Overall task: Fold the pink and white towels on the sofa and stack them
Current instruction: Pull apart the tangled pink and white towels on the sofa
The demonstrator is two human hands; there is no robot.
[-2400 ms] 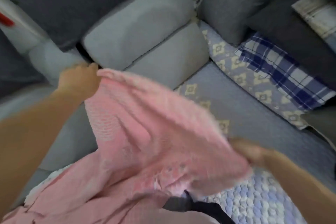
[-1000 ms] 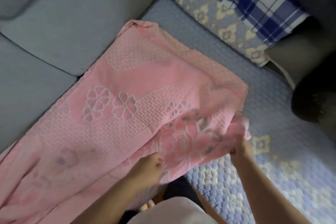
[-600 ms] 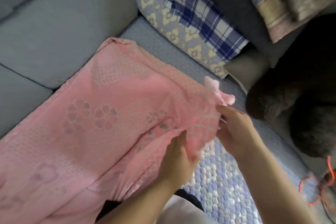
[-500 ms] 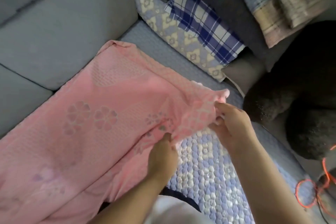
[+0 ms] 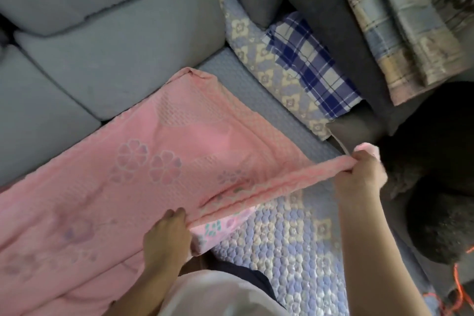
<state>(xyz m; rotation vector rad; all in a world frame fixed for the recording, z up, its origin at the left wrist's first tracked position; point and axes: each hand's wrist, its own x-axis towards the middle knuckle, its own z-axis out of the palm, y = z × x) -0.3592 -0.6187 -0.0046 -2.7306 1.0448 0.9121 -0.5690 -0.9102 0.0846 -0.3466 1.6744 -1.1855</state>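
Pink towel spread across the sofa seat, far corner up against the grey back cushion, left end running out of view. Near edge lifted and pulled taut between both hands. Right hand pinches the right corner, a tuft of fabric sticking out above the fingers. Left hand grips the same edge lower left, fingers curled over it. Under the raised edge: quilted blue-and-cream seat cover. Blue plaid cloth well apart, at the back right. Striped folded fabric top right. Orange cord at bottom right.
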